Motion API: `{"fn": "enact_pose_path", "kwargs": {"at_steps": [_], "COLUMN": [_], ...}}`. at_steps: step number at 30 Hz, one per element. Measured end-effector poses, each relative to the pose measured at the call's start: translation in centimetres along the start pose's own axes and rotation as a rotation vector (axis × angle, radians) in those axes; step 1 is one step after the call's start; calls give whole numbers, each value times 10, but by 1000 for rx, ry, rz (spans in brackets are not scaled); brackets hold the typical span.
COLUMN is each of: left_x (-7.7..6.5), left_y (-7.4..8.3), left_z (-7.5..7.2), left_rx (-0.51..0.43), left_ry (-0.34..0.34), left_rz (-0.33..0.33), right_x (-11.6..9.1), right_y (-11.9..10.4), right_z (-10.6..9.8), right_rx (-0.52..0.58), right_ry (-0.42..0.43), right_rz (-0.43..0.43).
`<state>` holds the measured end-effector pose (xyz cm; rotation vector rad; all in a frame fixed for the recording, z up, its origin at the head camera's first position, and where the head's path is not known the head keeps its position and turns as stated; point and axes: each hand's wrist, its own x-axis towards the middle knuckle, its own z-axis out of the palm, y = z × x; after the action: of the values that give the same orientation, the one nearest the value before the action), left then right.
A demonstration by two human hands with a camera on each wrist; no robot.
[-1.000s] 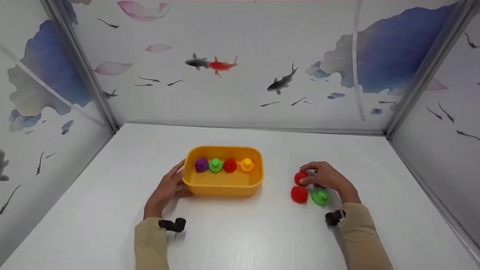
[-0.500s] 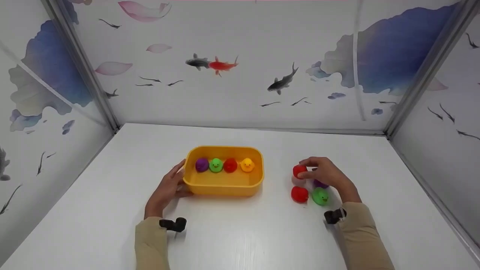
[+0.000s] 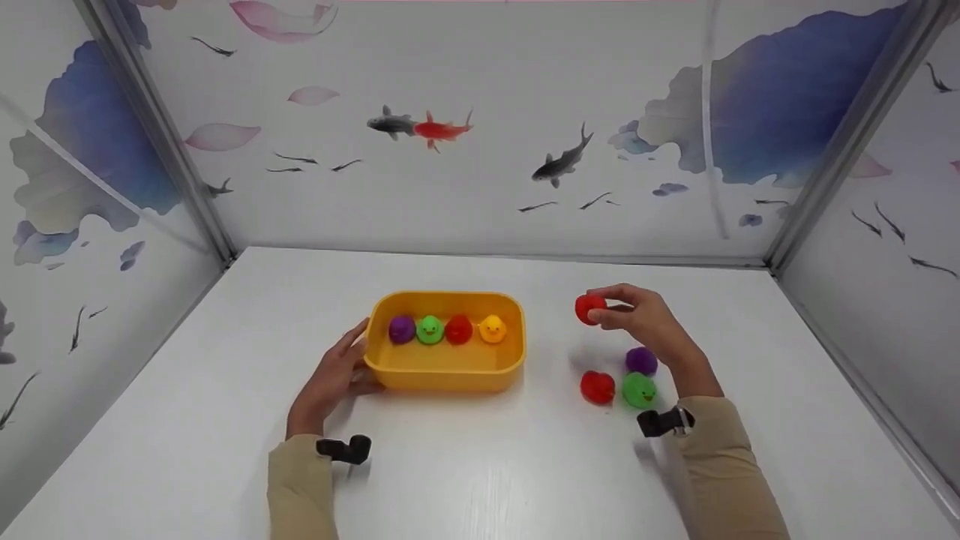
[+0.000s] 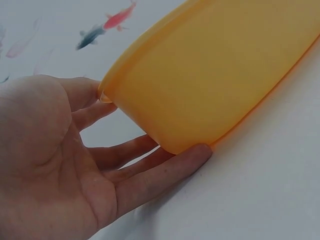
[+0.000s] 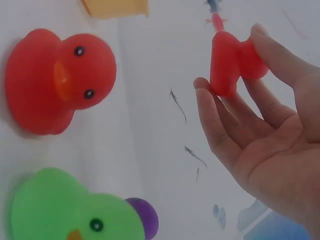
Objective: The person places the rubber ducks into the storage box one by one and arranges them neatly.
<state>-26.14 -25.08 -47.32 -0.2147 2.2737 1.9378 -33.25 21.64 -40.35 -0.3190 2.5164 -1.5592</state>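
In the head view my right hand (image 3: 634,311) pinches a red rubber duck (image 3: 587,308) between thumb and fingertips, raised above the table. The right wrist view shows that duck (image 5: 232,65) side-on between the fingers. Below the hand lie a second red duck (image 3: 598,388), a green duck (image 3: 640,390) and a purple duck (image 3: 641,361). My left hand (image 3: 337,367) rests its extended fingers against the left end of a yellow plastic box (image 3: 442,381). Inside the box stand, in a row, a purple duck (image 3: 402,329), a green one (image 3: 430,329), a red one (image 3: 459,329) and a yellow one (image 3: 493,329).
A white table (image 3: 465,465) carries everything. Patterned panels (image 3: 480,217) with painted fish wall it in at the back and both sides, joined by metal posts (image 3: 817,165). A small black camera (image 3: 664,422) is strapped to the right wrist, another (image 3: 345,450) to the left.
My right hand has lifted the red duck off the table and away toward the back, uncovering the purple duck. The left hand and the box stay where they were.
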Motion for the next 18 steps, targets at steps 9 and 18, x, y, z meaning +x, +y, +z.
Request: {"fn": "enact_pose_path", "kwargs": {"at_steps": [9, 18], "left_x": [-1, 0], "left_y": [-2, -3], "left_z": [-3, -6], "left_rx": [5, -19], "left_ry": [6, -3], "left_rz": [-3, -8], "right_x": [12, 37], "right_y": [-20, -43], "right_z": [11, 25], "right_rx": [19, 94], "right_ry": [32, 58], "right_rz": [-1, 121]}}
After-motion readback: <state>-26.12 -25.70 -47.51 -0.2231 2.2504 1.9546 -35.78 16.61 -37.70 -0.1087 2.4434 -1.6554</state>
